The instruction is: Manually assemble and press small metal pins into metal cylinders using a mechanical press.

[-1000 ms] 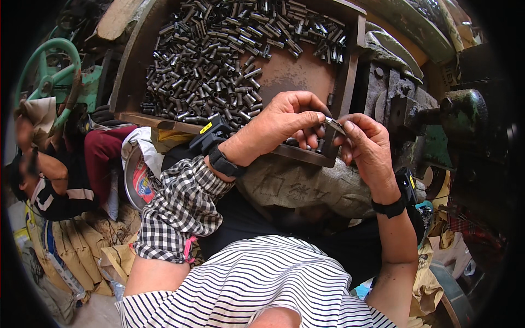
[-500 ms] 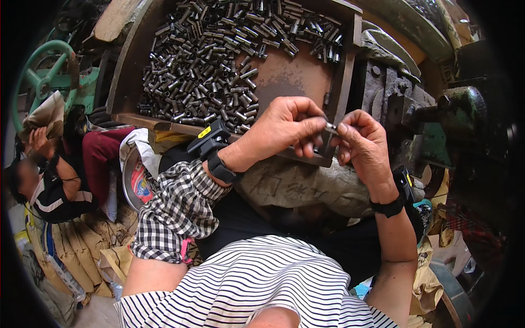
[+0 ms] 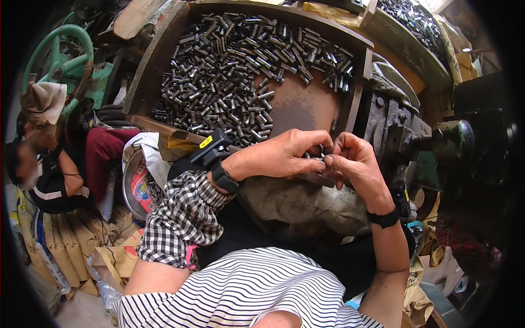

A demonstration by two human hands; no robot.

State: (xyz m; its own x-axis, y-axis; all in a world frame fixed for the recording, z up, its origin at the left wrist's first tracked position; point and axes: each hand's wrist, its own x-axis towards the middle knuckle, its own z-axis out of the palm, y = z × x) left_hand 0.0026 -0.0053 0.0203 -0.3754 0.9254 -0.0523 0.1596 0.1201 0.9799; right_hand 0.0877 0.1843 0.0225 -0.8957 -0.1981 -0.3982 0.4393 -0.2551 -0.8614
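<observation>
Over the near right corner of a wooden tray [image 3: 356,90], my two hands meet at the fingertips. My left hand [image 3: 285,154] is closed in a pinch, and my right hand [image 3: 353,163] closes against it from the right. Between them a shiny bit of a small metal piece [image 3: 322,156] peeks out; the fingers cover most of it. Many short dark metal tubes [image 3: 216,90] lie heaped in the tray's left and far parts. One dark tube [image 3: 334,125] lies by the right wall, just beyond my fingers.
Right of the tray stands a greasy machine [image 3: 391,117] with a dark cylindrical part [image 3: 454,139]. A metal bowl [image 3: 130,188] sits to the left. Further left, another person [image 3: 63,175] is near a green handwheel [image 3: 57,68]. Another bin of metal parts [image 3: 418,24] stands far right.
My hands have drawn closer together, and the small metal piece is now more hidden by the fingers. The view has shifted, bringing more of the tray's far side into sight.
</observation>
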